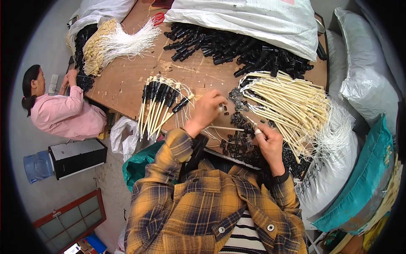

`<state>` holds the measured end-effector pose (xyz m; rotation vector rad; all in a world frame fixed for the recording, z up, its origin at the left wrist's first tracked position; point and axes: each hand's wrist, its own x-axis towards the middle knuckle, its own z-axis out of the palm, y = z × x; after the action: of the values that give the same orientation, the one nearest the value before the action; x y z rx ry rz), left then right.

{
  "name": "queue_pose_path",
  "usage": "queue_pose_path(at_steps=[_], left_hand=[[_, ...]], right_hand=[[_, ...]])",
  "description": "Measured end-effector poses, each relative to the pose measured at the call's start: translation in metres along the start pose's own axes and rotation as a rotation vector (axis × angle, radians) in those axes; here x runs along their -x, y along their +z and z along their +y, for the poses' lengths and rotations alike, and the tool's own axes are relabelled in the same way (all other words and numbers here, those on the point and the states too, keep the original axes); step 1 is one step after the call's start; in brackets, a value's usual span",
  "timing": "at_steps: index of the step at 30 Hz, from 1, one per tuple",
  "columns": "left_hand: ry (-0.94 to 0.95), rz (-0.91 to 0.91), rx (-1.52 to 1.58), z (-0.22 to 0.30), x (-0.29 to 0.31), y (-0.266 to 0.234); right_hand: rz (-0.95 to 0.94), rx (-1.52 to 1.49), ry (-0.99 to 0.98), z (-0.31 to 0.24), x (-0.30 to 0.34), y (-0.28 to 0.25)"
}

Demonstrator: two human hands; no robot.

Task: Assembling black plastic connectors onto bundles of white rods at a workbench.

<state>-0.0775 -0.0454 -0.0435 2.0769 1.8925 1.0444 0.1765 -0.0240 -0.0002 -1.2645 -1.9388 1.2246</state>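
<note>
Pink-sleeved, a second person (63,111) sits at the far left beside the wooden table (127,80), with a water bottle (38,166) and a black-and-white box (78,156) on the floor near them. Further right, on the table's far left end, lies a bundle of cream sticks with white strings (118,44). Near the middle left, a fan of finished sticks capped in black (160,106) hangs over the near edge. Just right of it the left hand (207,111) is closed loosely over small black caps (237,144), fingertips pinching one; whether it grips more I cannot tell. A single cream stick (226,128) runs across from there to the right hand (267,142), which pinches its right end narrowly. Right again, a big sheaf of cream sticks (292,106) spreads toward white sacks (363,72). Far behind, black plastic parts (237,46) spill from a white bag (253,19).
</note>
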Motion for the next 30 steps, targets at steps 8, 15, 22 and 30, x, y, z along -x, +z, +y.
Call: queue_pose_path(at_steps=[8,15,22,30], left_hand=[[-0.353,-0.079,0.037,0.001,0.007,-0.029],[-0.025,-0.019,0.069,-0.014,-0.015,0.0],[-0.385,-0.133,0.798,0.072,-0.007,0.006],[-0.172,0.041,0.637,0.086,-0.004,0.011]], right_hand=[[-0.066,-0.067,0.102,0.013,-0.009,0.006],[-0.06,-0.102,0.118,0.006,-0.01,0.006],[-0.067,-0.186,0.309,0.004,-0.021,0.013],[-0.153,-0.758,0.359,-0.007,-0.017,0.012]])
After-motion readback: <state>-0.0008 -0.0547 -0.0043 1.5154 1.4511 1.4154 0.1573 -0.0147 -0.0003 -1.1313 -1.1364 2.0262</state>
